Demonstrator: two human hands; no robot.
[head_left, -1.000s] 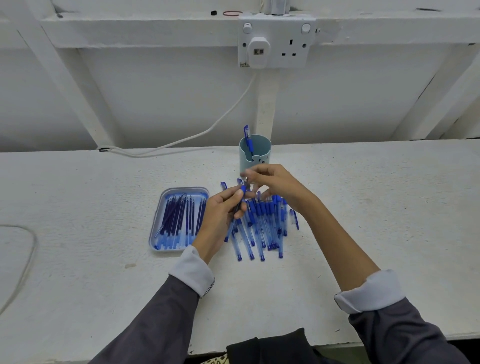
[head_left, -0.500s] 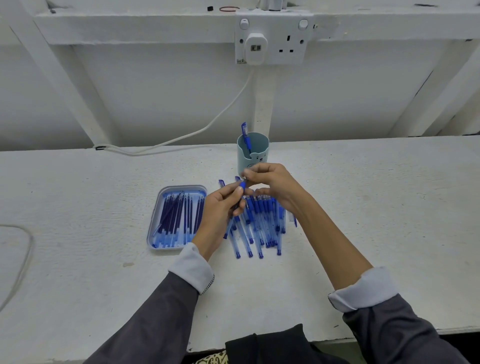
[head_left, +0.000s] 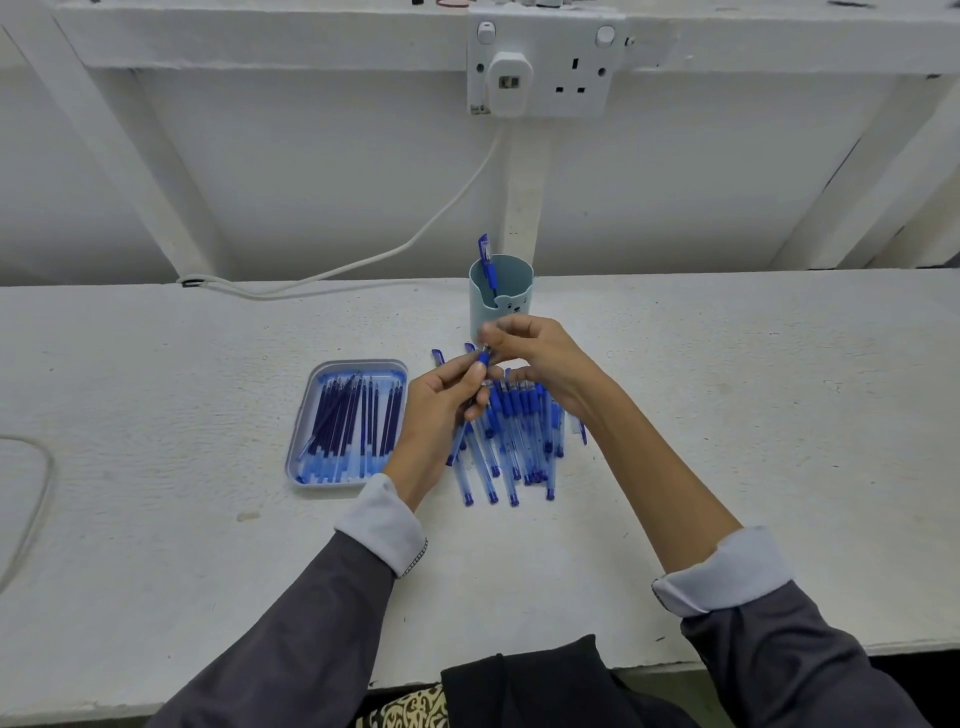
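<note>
Above pen pile (head_left: 514, 431) | left hand (head_left: 441, 410) grips one pen (head_left: 482, 360) | right hand (head_left: 540, 358) pinches its tip | one cup (head_left: 501, 304), one tray (head_left: 358, 363)

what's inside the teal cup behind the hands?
One blue pen stands in the cup, leaning on its left rim, top sticking out. The wall hides the pen's lower end and the cup's bottom; anything short in there can't be seen.

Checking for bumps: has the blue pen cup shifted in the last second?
No. The pen cup stays put, same gap behind and right of the refill tray.
</note>
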